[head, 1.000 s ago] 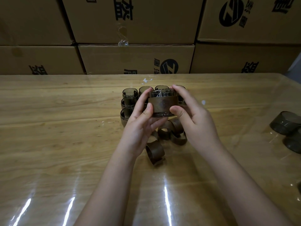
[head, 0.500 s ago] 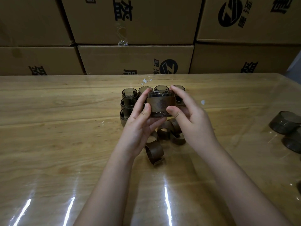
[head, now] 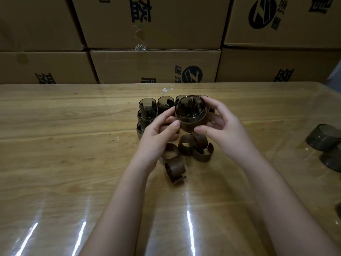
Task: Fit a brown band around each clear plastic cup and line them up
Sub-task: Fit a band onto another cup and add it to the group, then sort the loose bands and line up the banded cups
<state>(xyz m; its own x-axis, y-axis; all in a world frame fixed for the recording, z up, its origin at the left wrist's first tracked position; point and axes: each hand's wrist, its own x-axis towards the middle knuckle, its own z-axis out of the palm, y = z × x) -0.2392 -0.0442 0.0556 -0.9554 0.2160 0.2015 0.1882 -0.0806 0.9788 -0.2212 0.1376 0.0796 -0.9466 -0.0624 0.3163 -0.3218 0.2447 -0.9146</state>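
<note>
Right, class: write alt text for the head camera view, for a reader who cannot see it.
A person's left hand and right hand hold a clear plastic cup, brown band around its base, mouth tilted toward the camera, over a wooden table. Banded cups stand behind it; loose bands lie nearer the camera.

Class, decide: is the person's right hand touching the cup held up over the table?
Touching. The head view shows the right hand's thumb on the cup's brown band, fingers curled behind its rim.

loose bands (head: 186, 147) before cup cluster (head: 147, 106)
</note>
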